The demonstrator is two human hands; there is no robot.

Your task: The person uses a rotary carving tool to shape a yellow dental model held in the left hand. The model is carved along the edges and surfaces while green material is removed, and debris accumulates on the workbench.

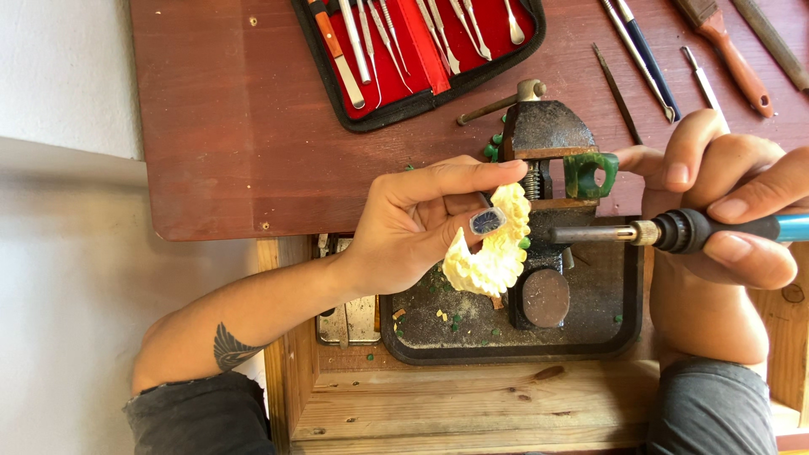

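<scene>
My left hand point(417, 221) holds a cream-yellow carved wax piece point(489, 253), curved and ruffled, with a small dark oval stone set in it. My right hand point(729, 198) grips a pen-shaped heating tool point(674, 231) with a blue handle, black collar and metal shaft. Its tip points left and sits just right of the wax piece. A small dark bench vise point(546, 135) stands between my hands and clamps a green wax ring point(590, 174), which my right fingertips touch.
A black tray point(628, 324) under the vise holds green and yellow wax chips. An open red case of metal carving tools point(421, 46) lies at the back of the brown wooden bench point(236, 126). Loose files and a wooden-handled tool point(733, 59) lie at the back right.
</scene>
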